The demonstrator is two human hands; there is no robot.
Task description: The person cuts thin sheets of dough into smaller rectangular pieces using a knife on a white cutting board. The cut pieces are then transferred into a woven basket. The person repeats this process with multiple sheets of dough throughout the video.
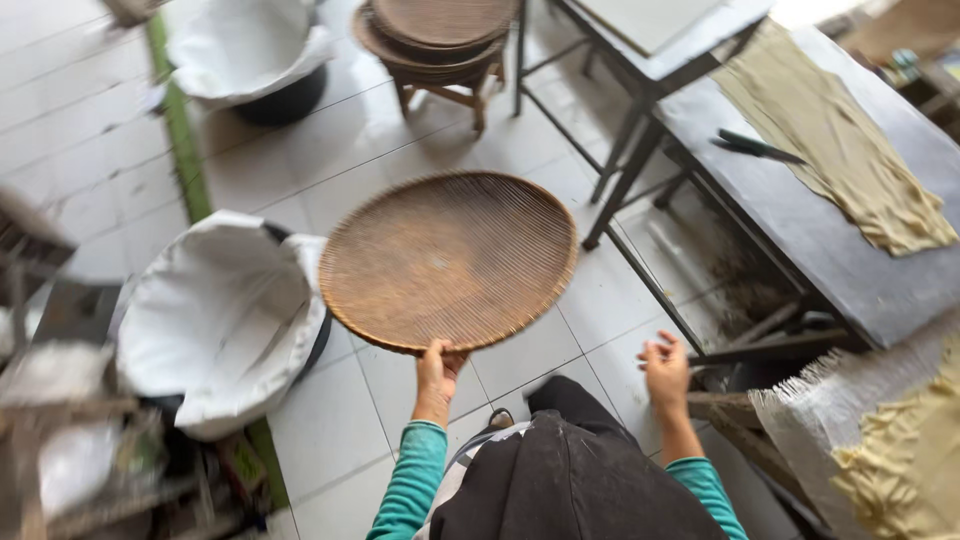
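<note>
Left hand (437, 375) pinches the woven tray's (448, 260) near rim alone; it could tip. Right hand (667, 372) hangs open, empty.

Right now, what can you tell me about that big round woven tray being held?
The woven tray is a wide, shallow brown disc that looks like bamboo or rattan, with fine parallel slats and a bound rim. It is empty and tilted, held above the white tiled floor. Only the left hand grips its near edge.
</note>
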